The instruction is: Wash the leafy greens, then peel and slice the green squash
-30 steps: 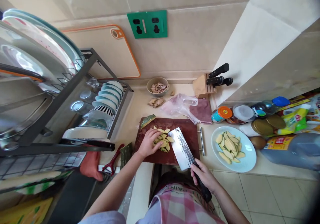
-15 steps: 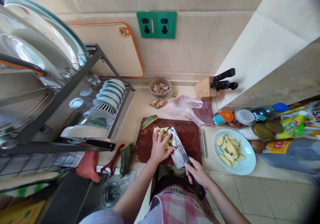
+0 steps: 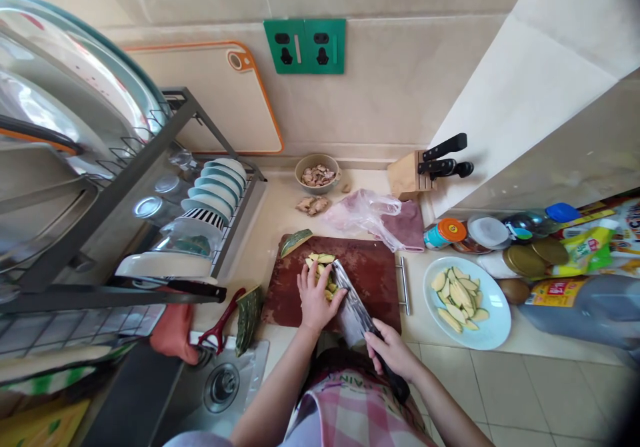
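My right hand is wrapped round the black handle of a cleaver, whose broad blade slants up to the left over the red-brown cutting board. My left hand is curled over a small pile of cut zucchini slices, its thumb close against the blade. Part of the pile is hidden under the fingers. A zucchini end piece lies at the board's top left corner. Left of the board rests a larger zucchini piece, beside a red peeler. More slices lie on a pale blue plate to the right.
Behind the board are a bowl of chopped meat, pieces of ginger, a plastic bag and a knife block. A dish rack stands left above the sink. Jars and bottles line the right side.
The view has shifted slightly. Both hands stay at the pile; the cleaver's blade has tilted a little and its tip sits slightly lower against the slices.
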Motion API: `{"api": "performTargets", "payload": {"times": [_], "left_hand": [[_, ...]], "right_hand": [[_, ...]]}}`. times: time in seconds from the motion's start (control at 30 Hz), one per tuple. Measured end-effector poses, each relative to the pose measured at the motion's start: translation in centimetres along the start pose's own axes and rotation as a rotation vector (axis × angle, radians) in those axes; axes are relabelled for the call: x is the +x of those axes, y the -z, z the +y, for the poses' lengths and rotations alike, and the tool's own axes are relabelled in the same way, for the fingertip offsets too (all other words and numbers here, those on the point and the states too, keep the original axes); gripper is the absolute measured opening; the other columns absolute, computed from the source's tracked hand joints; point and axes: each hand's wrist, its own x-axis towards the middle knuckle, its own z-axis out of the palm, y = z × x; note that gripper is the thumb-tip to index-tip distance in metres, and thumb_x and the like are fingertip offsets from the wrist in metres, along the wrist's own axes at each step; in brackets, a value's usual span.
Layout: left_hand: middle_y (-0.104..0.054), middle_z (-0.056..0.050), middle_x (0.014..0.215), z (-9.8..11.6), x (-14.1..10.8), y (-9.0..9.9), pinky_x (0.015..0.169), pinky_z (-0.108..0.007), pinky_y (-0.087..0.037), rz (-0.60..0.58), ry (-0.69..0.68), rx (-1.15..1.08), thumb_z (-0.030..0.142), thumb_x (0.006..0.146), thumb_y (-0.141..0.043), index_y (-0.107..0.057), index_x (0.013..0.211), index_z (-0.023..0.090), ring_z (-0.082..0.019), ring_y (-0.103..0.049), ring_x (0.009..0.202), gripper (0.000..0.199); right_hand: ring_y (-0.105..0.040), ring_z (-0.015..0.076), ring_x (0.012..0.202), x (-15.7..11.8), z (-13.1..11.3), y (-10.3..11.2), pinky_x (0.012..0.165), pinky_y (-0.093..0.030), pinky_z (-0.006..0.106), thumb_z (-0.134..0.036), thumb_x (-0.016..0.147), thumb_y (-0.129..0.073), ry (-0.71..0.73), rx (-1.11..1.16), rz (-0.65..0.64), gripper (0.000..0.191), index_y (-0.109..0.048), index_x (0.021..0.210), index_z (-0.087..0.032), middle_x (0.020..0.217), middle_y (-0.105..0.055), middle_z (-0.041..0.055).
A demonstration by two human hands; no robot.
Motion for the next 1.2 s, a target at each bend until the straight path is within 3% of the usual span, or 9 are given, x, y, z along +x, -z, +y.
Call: {"api": "performTargets", "payload": {"times": [0.3, 0.4, 0.5, 0.67, 0.77, 0.87, 1.0, 1.1, 1.2], "left_hand": [[-0.034, -0.012, 0.138, 0.8, 0.6, 0.1, 0.106, -0.049, -0.028, 0.173, 0.017, -0.158, 0.032, 0.079, -0.056, -0.054, 0.117, 0.020, -0.030, -0.025, 0.131, 0.040], [-0.033, -0.011, 0.138, 2.6, 1.6, 0.5, 0.106, -0.050, -0.026, 0.166, -0.036, -0.175, 0.032, 0.079, -0.057, -0.054, 0.117, 0.021, -0.031, -0.026, 0.131, 0.040], [-0.032, -0.011, 0.140, 6.1, 2.9, 0.0, 0.106, -0.052, -0.026, 0.138, -0.111, -0.200, 0.032, 0.078, -0.057, -0.054, 0.116, 0.022, -0.032, -0.023, 0.132, 0.040], [-0.032, -0.010, 0.140, 15.3, 3.9, -3.6, 0.105, -0.053, -0.026, 0.033, -0.278, -0.312, 0.035, 0.077, -0.057, -0.054, 0.116, 0.023, -0.033, -0.022, 0.132, 0.041], [-0.033, -0.011, 0.138, 20.9, 2.9, -7.1, 0.104, -0.052, -0.028, -0.077, -0.362, -0.414, 0.036, 0.076, -0.056, -0.054, 0.115, 0.022, -0.032, -0.023, 0.131, 0.041], [-0.036, -0.013, 0.135, 24.9, 1.4, -10.4, 0.102, -0.051, -0.030, -0.162, -0.386, -0.499, 0.035, 0.076, -0.055, -0.054, 0.115, 0.020, -0.031, -0.028, 0.128, 0.041], [-0.044, -0.012, 0.128, 26.6, 0.0, -13.0, 0.102, -0.052, -0.029, -0.220, -0.363, -0.479, 0.036, 0.079, -0.054, -0.056, 0.111, 0.020, -0.030, -0.036, 0.123, 0.035], [-0.047, -0.012, 0.127, 26.2, -0.3, -13.4, 0.102, -0.056, -0.027, -0.242, -0.359, -0.402, 0.040, 0.080, -0.053, -0.057, 0.111, 0.022, -0.031, -0.034, 0.124, 0.036], [-0.039, -0.013, 0.136, 26.1, -0.4, -13.1, 0.103, -0.058, -0.022, -0.237, -0.400, -0.349, 0.041, 0.081, -0.052, -0.051, 0.121, 0.022, -0.033, -0.027, 0.130, 0.044]], "right_hand": [[-0.044, 0.0046, 0.034, 1.6, -1.5, -1.3, 0.030, -0.036, 0.015, -0.059, 0.076, -0.050, 0.041, 0.037, -0.109, 0.040, -0.038, 0.079, -0.021, 0.056, -0.050, -0.0096], [-0.044, 0.0044, 0.035, 0.6, -2.1, -0.3, 0.031, -0.037, 0.015, -0.056, 0.077, -0.051, 0.085, 0.082, -0.090, 0.038, -0.038, 0.079, -0.021, 0.055, -0.050, -0.0096], [-0.044, 0.0039, 0.035, -1.5, -2.5, 1.9, 0.032, -0.037, 0.016, -0.055, 0.078, -0.052, 0.126, 0.130, -0.027, 0.036, -0.039, 0.079, -0.021, 0.057, -0.051, -0.0092], [-0.042, 0.0034, 0.034, -7.5, -1.6, 7.3, 0.032, -0.035, 0.016, -0.052, 0.080, -0.051, 0.151, 0.180, 0.221, 0.034, -0.039, 0.075, -0.021, 0.059, -0.051, -0.0087], [-0.043, 0.0039, 0.036, -11.7, -0.2, 10.4, 0.034, -0.036, 0.017, -0.051, 0.080, -0.051, 0.111, 0.214, 0.385, 0.033, -0.040, 0.075, -0.021, 0.058, -0.050, -0.0089], [-0.043, 0.0045, 0.037, -14.8, 1.2, 12.7, 0.035, -0.036, 0.017, -0.052, 0.077, -0.053, 0.072, 0.257, 0.495, 0.034, -0.041, 0.075, -0.021, 0.057, -0.049, -0.0091], [-0.042, 0.0051, 0.037, -17.1, 2.3, 14.9, 0.036, -0.037, 0.019, -0.053, 0.077, -0.053, 0.063, 0.273, 0.588, 0.034, -0.040, 0.074, -0.021, 0.056, -0.048, -0.0090], [-0.042, 0.0056, 0.039, -18.2, 3.1, 16.4, 0.037, -0.037, 0.019, -0.052, 0.078, -0.051, 0.071, 0.221, 0.633, 0.033, -0.039, 0.074, -0.021, 0.057, -0.046, -0.0086], [-0.043, 0.0061, 0.040, -19.1, 3.9, 17.6, 0.037, -0.036, 0.019, -0.051, 0.080, -0.048, 0.047, 0.128, 0.660, 0.031, -0.039, 0.075, -0.021, 0.057, -0.045, -0.0082]]}}
